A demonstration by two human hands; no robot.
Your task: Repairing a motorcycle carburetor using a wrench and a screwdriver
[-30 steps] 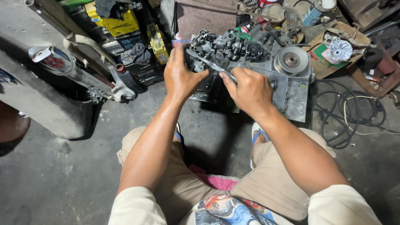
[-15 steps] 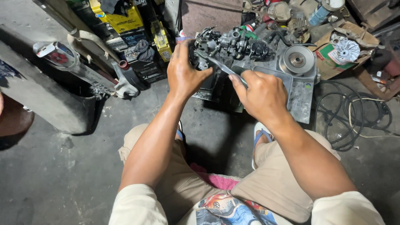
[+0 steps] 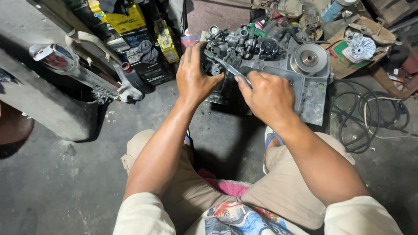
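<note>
Your right hand (image 3: 271, 96) is closed around the near end of a slim metal wrench (image 3: 228, 68); the grip is a full fist, thumb along the handle, nothing else in it. The wrench runs up and to the left from that fist, and its far end sits in among the dark fittings on top of the engine assembly (image 3: 261, 54). Your left hand (image 3: 195, 78) lies against the left side of the same assembly, fingers curled over its edge just beside the wrench head (whether they pinch a part there or only brace, you cannot tell; the fingertips are hidden). The two hands are near each other, not touching.

The assembly stands on the concrete floor (image 3: 56, 182) in front of your knees. A round grey pulley (image 3: 309, 58) sits on its right end, above a flat, stained metal plate (image 3: 314, 98).

Right of it, a loop of black cable (image 3: 361, 130) lies on the floor. Further back, an open cardboard box (image 3: 348, 52) holds a white finned fan wheel (image 3: 360, 47). To the left, yellow containers (image 3: 126, 17) stand among the clutter, and a chromed exhaust pipe (image 3: 65, 65) lies slanted, well apart from your hands.
</note>
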